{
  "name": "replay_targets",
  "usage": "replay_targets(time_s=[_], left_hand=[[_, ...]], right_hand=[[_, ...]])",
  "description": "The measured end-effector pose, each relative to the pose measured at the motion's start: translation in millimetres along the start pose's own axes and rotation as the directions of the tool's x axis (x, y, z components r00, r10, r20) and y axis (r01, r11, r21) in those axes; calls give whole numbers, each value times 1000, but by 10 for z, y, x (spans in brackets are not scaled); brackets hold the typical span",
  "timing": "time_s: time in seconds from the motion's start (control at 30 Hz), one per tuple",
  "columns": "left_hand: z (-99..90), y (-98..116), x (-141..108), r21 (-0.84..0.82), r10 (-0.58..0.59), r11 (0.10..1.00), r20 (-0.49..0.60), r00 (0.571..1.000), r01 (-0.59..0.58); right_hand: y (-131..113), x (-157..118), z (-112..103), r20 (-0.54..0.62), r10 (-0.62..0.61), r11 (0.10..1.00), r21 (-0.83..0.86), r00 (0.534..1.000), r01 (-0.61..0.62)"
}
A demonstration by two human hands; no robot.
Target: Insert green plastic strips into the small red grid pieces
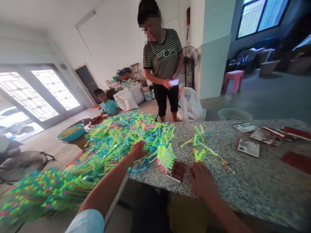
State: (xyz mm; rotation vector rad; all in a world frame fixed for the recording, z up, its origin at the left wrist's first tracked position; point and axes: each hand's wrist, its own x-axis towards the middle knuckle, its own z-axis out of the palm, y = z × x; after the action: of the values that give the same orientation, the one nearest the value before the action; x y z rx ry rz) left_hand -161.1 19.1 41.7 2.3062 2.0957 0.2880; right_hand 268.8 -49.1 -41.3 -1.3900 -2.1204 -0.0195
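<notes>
At the near side of a large heap of neon green, blue and pink strips (126,131), the left hand (139,150) is placed against the strips; whether any are gripped cannot be told. On the speckled grey stone table (243,181), the right hand (201,178) is held just below a small loose yellow-green bundle (199,155); its grip cannot be made out. Between the hands, a dark red patterned rectangular card (178,171) is seen beside a compact green-and-pink bunch (165,158).
</notes>
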Motion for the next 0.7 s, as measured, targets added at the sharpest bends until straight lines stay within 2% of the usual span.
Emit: replay_targets(time_s=[0.07,0.17,0.3,0.4,0.47,0.57,0.7], left_hand=[[-2,109,-69,-8,0,1000,-9,1000,0],[48,291,-264,-41,-12,999,-94,995,8],[254,501,-727,-47,-73,997,-229,971,64],[442,561,-1089,-45,-150,989,-193,970,144],[534,549,-1233,-31,-155,988,-143,977,152],[609,497,-1228,-12,-179,984,-123,976,179],[630,493,-988,-6,-185,983,-116,976,186]], right_hand=[[28,-6,22,-9,-15,1000,9,1000,15],[80,-10,65,-28,-40,998,39,999,41],[110,-4,83,-29,-56,996,65,998,58],[59,-1,17,-22,-37,997,72,999,39],[-6,1,-59,6,-4,998,63,1000,3],[-103,15,-162,65,70,998,2,995,-70],[-171,34,-242,101,220,974,-71,970,-214]])
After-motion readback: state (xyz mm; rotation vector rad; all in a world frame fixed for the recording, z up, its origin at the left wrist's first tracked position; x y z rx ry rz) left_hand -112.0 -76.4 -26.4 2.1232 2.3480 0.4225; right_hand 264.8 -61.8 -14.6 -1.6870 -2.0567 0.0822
